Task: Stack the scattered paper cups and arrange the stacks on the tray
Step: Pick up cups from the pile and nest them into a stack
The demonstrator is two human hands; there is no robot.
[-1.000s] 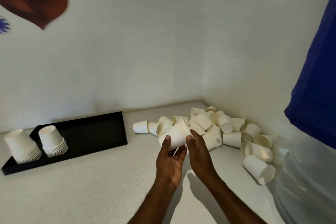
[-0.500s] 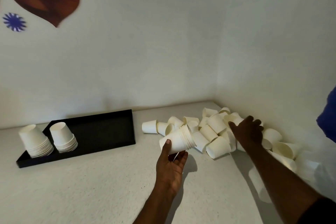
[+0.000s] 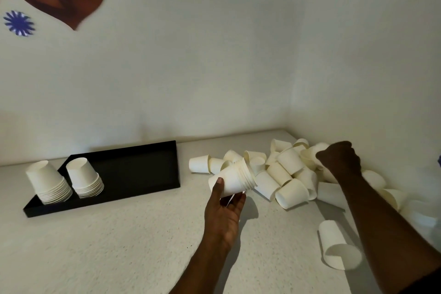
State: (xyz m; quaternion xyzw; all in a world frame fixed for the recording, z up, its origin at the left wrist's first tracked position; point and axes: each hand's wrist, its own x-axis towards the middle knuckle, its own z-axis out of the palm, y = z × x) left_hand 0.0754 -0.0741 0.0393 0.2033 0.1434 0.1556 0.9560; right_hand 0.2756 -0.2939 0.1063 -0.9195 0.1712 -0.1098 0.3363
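Left hand [image 3: 225, 210] holds the nested stack [image 3: 235, 180] from underneath, thumb on the near side and fingers curled under. The stack is tilted, rims up and to the right, above the counter [image 3: 119, 246] at the near-left edge of the pile [image 3: 286, 174]. Its position is unchanged from 0.5 s ago.

Right hand [image 3: 338, 162] has changed. At 1.0 s ago it was on the held stack with the left hand. At 0.5 s ago it lay over the pile with fingers spread. Now it sits at the far right of the pile with fingers curled tight round a loose cup [image 3: 309, 156]; only that cup's rim and part of its side show left of the knuckles. Whether the cup is lifted off the pile cannot be told.

The rest of the pile lies on its sides in the corner. One single cup [image 3: 338, 248] lies on its side just beside the right forearm, mouth towards the camera.

Black tray [image 3: 133, 169] is well to the left. Two upside-down stacks stand at its left end, the outer stack [image 3: 47, 181] and the inner stack [image 3: 84, 178]; count and placement match the earlier frames.
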